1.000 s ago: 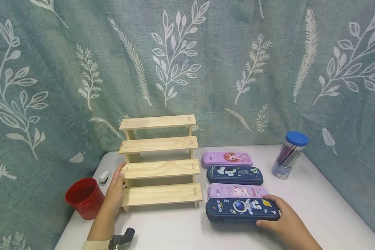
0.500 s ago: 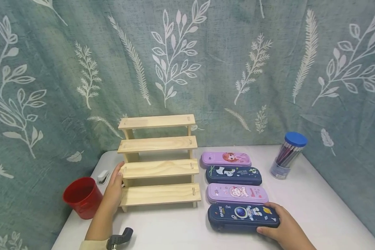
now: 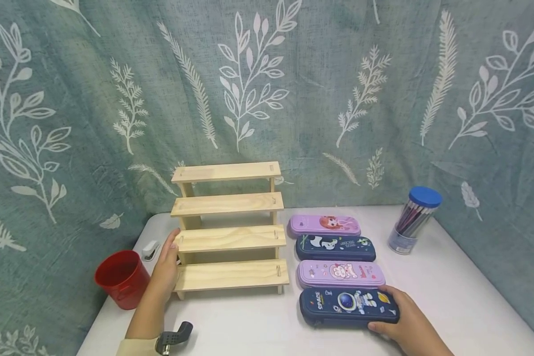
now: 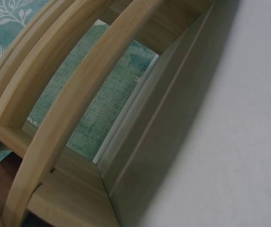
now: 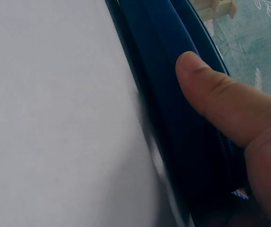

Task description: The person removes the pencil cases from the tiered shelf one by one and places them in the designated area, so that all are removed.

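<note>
My right hand (image 3: 407, 316) grips the right end of a dark blue pencil case (image 3: 325, 309) with an astronaut and "SPACE" on its lid. The thumb presses its near side, as the right wrist view shows, and the other fingers are mostly hidden at the far side. Behind it lie a purple pencil case (image 3: 329, 273) with a cartoon animal, a dark blue panda pencil case (image 3: 309, 251) and a purple pencil case (image 3: 309, 223) with a girl. My left hand (image 3: 163, 272) holds the left side of a stepped wooden display stand (image 3: 231, 275); some fingers are hidden there.
A red bucket (image 3: 124, 282) stands left of my left forearm, with a small white object (image 3: 150, 250) behind it. At the right rear is a clear tub of pencils (image 3: 411, 222) with a blue lid. A patterned curtain (image 3: 311, 99) closes off the white table's back.
My right hand has brought the astronaut pencil case slightly toward me, off the purple animal case it partly covered; it now lies in front. My left hand stays at the stand.
</note>
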Motion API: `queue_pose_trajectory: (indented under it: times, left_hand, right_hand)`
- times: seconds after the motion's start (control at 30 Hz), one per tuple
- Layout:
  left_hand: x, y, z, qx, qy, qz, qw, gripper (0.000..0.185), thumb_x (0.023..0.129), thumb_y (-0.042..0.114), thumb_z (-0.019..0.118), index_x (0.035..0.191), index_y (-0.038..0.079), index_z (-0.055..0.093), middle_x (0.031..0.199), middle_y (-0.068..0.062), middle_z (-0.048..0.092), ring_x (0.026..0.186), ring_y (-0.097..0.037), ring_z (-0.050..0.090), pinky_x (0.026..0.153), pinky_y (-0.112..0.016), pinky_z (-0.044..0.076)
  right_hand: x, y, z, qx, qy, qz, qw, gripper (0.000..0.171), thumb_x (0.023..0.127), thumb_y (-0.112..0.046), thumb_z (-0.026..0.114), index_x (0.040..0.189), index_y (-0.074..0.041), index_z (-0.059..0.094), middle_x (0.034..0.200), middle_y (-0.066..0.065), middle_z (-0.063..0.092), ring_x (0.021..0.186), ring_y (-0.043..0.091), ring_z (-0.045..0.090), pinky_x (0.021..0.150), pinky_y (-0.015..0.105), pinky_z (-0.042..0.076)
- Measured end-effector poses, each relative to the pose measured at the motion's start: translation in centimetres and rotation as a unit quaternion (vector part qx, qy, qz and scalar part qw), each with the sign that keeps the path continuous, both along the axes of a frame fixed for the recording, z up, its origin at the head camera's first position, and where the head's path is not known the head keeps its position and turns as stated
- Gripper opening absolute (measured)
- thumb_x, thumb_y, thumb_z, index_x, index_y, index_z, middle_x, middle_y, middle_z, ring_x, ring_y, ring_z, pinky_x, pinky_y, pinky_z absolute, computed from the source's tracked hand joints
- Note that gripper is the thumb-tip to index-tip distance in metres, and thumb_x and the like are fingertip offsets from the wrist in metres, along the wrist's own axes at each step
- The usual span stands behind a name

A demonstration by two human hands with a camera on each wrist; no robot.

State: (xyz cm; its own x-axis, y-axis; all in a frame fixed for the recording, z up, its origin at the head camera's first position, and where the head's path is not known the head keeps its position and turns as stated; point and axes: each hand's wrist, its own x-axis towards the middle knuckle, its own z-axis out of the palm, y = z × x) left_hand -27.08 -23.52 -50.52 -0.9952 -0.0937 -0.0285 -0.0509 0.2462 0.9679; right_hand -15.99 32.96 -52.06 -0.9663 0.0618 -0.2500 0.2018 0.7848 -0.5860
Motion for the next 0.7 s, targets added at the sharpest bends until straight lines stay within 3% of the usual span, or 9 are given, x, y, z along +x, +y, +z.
queue_pose_trajectory:
  times: [0.43, 0.7]
  left_hand:
    - [0.03, -0.34, -0.27, 0.013, 0.010, -0.012, 0.9998, 0.053, 0.115, 0.039, 0.020, 0.168, 0.037, 0.015, 0.176, -0.002, 0.013, 0.164, -0.028, 0.006, 0.128, -0.067, 0.004]
    - [0.34, -0.57, 0.62, 0.002, -0.009, 0.011, 0.9999, 0.053, 0.115, 0.040, 0.022, 0.168, 0.042, 0.016, 0.177, -0.001, 0.012, 0.164, -0.029, 0.006, 0.128, -0.067, 0.003]
  right_hand:
    - [-0.01, -0.43, -0.28, 0.034, 0.007, 0.010, 0.999, 0.128, 0.064, -0.065, 0.091, 0.156, 0.003, 0.033, 0.150, 0.038, 0.041, 0.138, 0.059, 0.040, 0.112, 0.078, 0.029]
    - [0.12, -0.81, -0.01, 0.033, 0.014, 0.021, 0.999, 0.127, 0.068, -0.066, 0.089, 0.157, 0.003, 0.031, 0.152, 0.038, 0.039, 0.140, 0.058, 0.039, 0.113, 0.077, 0.029]
